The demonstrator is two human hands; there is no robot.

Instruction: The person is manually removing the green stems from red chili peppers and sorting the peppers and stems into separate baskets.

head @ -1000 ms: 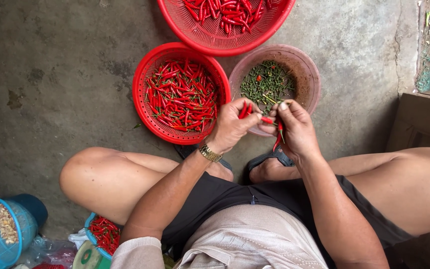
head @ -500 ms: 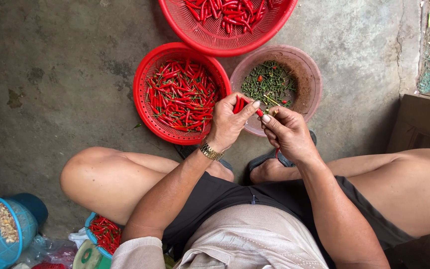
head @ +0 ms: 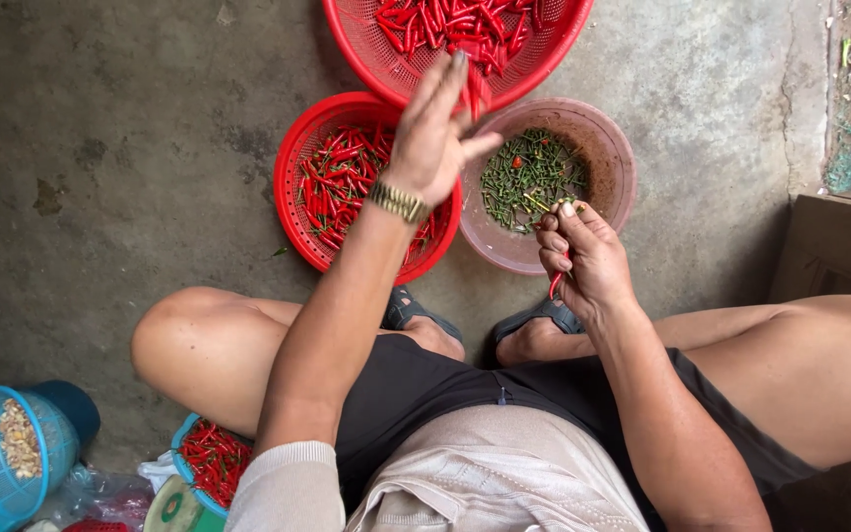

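Blue strainer [head: 14, 448]: stands at the far left on the concrete floor [head: 130, 128], with pale seeds inside.
Blue-rimmed bowl [head: 207, 461]: sits under the person's left thigh, near the strainer, filled with red chillies.
Middle red basket [head: 293, 192]: rests on the floor in front of the feet; red chillies with green stems lie in it, partly covered by the left forearm.
Left hand [head: 430, 143]: raised above the baskets with fingers spread and loose, nothing clearly pinched; a gold wristwatch [head: 398, 203] circles the wrist. A red chilli [head: 475, 94] shows blurred just beside the fingertips, over the edge of the upper basket; whether it touches the fingers I cannot tell.
Upper red basket [head: 366, 49]: at the top edge of the view, touching the middle basket's rim, loaded with red chillies.
Pink bowl [head: 608, 163]: just right of the middle basket, holding green stems and a few red bits.
Right hand [head: 583, 261]: curled over the near rim of the pink bowl, fingers closed around a red chilli [head: 556, 284] whose tip hangs below the palm.
Sandals [head: 534, 320]: dark, on both feet, between the knees.
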